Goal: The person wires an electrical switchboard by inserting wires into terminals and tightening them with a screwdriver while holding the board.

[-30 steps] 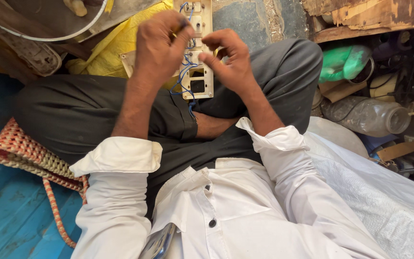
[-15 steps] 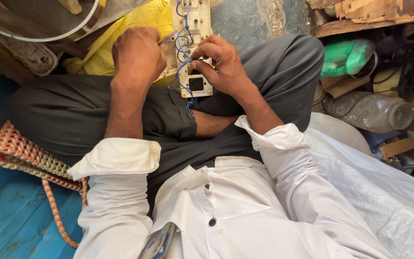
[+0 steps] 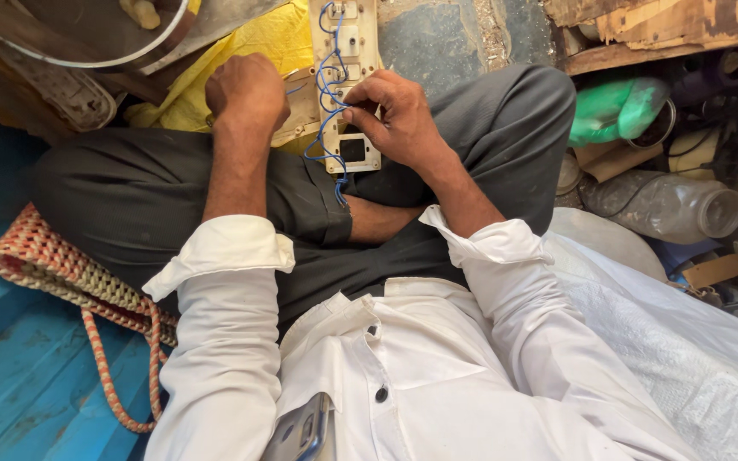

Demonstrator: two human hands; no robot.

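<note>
I see right hand (image 3: pixel 399 119) pinching blue wires (image 3: pixel 328 102) on switchboard (image 3: pixel 348 85); left hand (image 3: pixel 248 90) fisted against board's left edge, grip hidden.

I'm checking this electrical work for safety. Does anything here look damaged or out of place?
Yes. The cream switch panel rests loose across the person's lap, with blue wires looping bare over its face and hanging off its lower end. The right hand steadies it; the left hand grips its left edge.

Switch board (image 3: pixel 348 85) cut off at top edge; left hand (image 3: pixel 245 94) fingers curled out of sight behind it; blue wire (image 3: pixel 328 128) ends too small to trace.
</note>
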